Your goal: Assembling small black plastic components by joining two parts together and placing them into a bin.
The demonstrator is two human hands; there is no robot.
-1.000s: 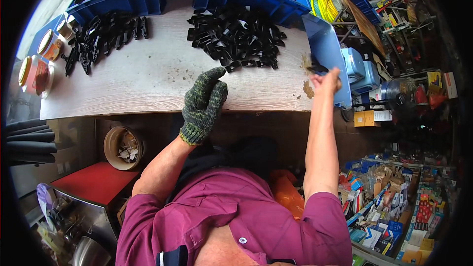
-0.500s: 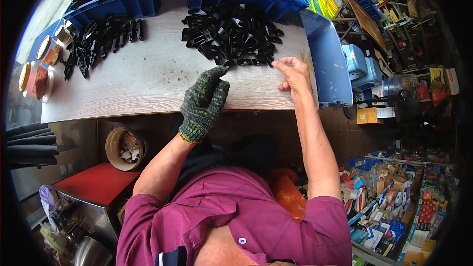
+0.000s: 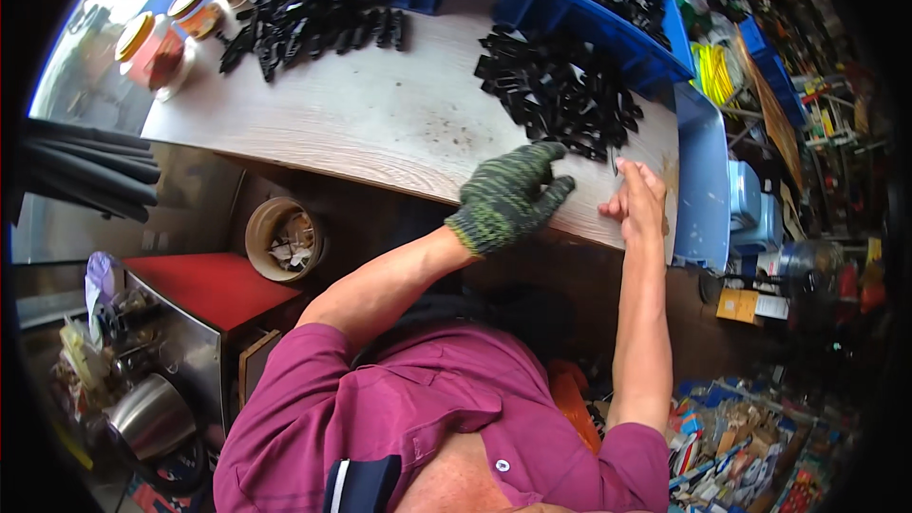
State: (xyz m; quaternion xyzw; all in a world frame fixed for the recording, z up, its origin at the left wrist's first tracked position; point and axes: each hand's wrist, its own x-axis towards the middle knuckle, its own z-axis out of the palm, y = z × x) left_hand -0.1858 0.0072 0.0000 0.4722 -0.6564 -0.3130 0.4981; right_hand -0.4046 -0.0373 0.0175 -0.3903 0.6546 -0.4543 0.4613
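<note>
Head view: your gloved left hand (image 3: 508, 195) at centre frame, fingers spread loose, tips touching near edge of black parts pile (image 3: 556, 95) on table (image 3: 380, 123). Your bare right hand (image 3: 638, 199) just right, pinching thin blade, tip by pile. Blue bins (image 3: 608, 33) upper right.

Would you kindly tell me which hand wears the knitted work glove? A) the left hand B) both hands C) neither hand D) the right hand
A: the left hand is covered by a green knitted glove beside the pile of black parts, while the right hand is bare.
</note>
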